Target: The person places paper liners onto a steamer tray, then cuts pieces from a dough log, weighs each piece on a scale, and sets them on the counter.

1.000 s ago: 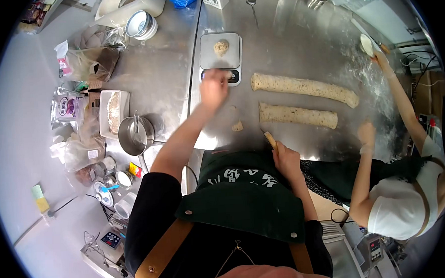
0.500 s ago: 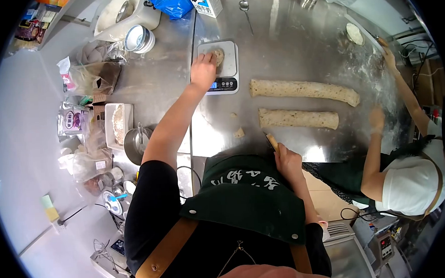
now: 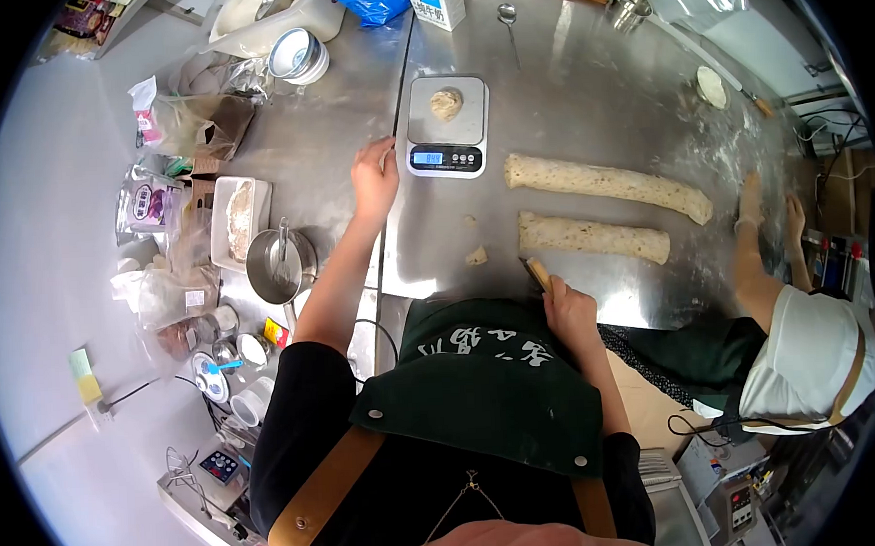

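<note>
A rounded lump of dough rests on the plate of a white digital scale with a lit display. My left hand is just left of the scale, its fingers loosely bent and apart, holding nothing. Low on the bench, close to my apron, my right hand grips a wooden-handled dough scraper. Beyond the scraper lies a shorter log of speckled dough, with a longer dough log behind it. A small dough scrap sits left of the scraper.
A co-worker's hands are over the floury right end of the steel bench. To my left stand a metal pot, a white tray and stacked bowls. A milk carton and a spoon are at the back.
My left hand has let go of the dough on the scale and drawn back left. The co-worker's far hand has come off the long-handled tool. The view has shifted slightly.
</note>
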Available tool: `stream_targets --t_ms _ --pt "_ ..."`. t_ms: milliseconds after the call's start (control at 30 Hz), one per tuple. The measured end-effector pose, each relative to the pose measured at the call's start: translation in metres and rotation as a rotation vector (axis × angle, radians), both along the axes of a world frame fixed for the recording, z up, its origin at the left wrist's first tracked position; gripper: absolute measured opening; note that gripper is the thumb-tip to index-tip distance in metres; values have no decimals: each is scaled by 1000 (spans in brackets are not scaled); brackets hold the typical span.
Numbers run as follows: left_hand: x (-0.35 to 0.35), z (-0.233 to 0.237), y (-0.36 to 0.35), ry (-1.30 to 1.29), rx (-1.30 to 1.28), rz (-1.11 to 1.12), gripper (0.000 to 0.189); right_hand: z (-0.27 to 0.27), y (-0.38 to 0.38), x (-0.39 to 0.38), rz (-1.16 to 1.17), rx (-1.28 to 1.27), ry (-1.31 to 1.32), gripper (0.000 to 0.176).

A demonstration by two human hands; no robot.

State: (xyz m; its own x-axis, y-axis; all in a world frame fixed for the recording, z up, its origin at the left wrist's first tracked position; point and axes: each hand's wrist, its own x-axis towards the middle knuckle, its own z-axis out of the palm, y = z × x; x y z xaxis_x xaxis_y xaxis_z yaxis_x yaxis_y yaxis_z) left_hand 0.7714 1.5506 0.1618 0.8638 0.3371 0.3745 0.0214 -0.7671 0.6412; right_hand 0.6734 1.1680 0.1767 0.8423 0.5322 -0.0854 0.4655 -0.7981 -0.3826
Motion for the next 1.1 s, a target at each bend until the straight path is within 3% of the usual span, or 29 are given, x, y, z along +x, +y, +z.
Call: stream_targets --t_ms 233,433,533,567,633,733,833,1100 --pt "-39 -13 -7 112 -91 86 18 -4 -1 1 9 20 -1 28" --pt "-37 -15 -19 123 -33 35 15 -2 1 0 9 14 -24 21" --pt "-38 -32 -38 211 -122 -165 12 -1 2 -2 -2 -14 -12 20" --pt "-42 -31 -53 357 -141 -234 11 -3 2 -1 10 -9 -6 21" --pt "-50 -48 -71 230 4 -470 11 -5 4 1 31 1 5 21" --pt "-59 -73 -93 190 -31 -401 12 2 21 12 5 51 -12 22" --pt "-61 -83 -112 293 -255 -230 13 0 43 20 -74 107 -8 24" --pt "-64 -86 -133 231 -297 -103 13 -8 76 41 -33 49 28 22"
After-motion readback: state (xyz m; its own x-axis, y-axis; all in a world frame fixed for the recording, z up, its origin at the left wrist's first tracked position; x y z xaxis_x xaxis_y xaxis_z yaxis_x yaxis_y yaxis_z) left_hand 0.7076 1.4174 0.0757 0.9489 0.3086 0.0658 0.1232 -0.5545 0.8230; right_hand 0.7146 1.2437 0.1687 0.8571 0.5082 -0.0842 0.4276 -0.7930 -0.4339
